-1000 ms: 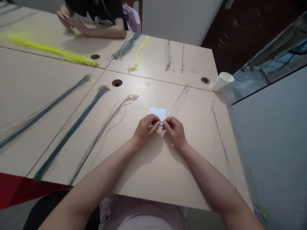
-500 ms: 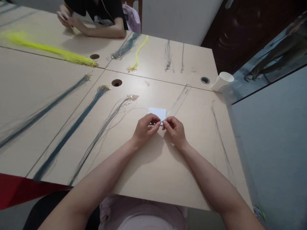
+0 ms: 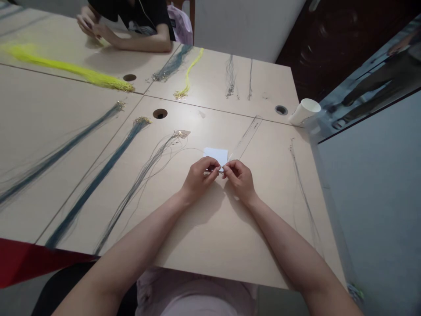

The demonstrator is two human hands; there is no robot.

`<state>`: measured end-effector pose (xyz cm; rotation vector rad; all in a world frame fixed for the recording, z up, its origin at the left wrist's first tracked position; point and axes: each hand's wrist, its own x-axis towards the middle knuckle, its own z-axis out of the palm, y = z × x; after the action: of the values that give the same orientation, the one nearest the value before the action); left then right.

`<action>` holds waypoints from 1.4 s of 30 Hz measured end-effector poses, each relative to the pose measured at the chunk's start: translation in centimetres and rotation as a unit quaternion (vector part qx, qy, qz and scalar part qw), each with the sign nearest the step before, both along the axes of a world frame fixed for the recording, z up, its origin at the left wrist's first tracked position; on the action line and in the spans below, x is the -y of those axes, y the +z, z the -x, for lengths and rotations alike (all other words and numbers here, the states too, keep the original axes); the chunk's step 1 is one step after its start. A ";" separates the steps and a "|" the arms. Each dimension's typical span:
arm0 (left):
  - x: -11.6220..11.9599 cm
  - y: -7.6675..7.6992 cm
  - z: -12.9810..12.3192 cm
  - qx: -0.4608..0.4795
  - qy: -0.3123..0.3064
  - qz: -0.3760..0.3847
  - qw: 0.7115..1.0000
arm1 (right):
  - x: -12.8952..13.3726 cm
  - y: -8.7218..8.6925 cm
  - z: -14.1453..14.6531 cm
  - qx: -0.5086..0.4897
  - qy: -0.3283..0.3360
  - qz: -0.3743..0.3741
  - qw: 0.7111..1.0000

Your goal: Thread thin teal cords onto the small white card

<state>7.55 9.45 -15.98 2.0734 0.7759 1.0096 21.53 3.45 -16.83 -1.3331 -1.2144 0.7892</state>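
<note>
My left hand (image 3: 200, 174) is closed in a pinch, its thumb and forefinger around what looks like a thin fishing line (image 3: 189, 149) that curves in from the left. My right hand (image 3: 240, 176) pinches at the same spot, its fingertips almost touching the left ones. The tiny piece between the fingertips is too small to make out fully. Just behind the hands lies a white card (image 3: 215, 153), partly covered by the left fingers. A clear ruler (image 3: 246, 137) slants away beyond the right hand. Left of the hands is a loose bundle of grey lines (image 3: 141, 177) with small gold hooks (image 3: 180, 134) at its far end.
Two blue-green line bundles (image 3: 101, 177) stretch across the left side. A yellow bundle (image 3: 72, 70) lies farther back, near a person's hands (image 3: 95, 28). A white cup (image 3: 305, 112) stands by the right edge, close to a cable hole (image 3: 281, 110). Thin lines (image 3: 304, 193) lie at right.
My hands keep nearly the same pinch and place. At the far right, the legs of a person beyond the table have shifted.
</note>
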 end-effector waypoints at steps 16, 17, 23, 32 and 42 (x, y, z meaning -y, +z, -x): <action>0.1 0.3 0.1 0.005 0.004 -0.008 1.000 | 0.0 0.1 0.1 -0.007 -0.005 0.002 1.000; 0.1 0.3 0.1 0.006 0.004 -0.010 1.000 | 0.0 0.1 0.0 -0.006 -0.005 0.003 1.000; 0.0 0.2 0.1 0.004 -0.002 -0.022 1.000 | 0.0 0.0 0.0 -0.009 -0.005 0.002 1.000; 0.1 0.1 0.1 -0.004 0.001 -0.019 1.000 | 0.0 -0.1 0.0 0.000 -0.003 0.001 1.000; 0.1 0.1 0.0 0.003 0.006 0.000 1.000 | 0.0 -0.1 0.0 -0.011 -0.001 0.000 1.000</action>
<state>7.57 9.32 -15.87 2.0665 0.7851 1.0220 21.49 3.47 -16.89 -1.3224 -1.1953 0.8018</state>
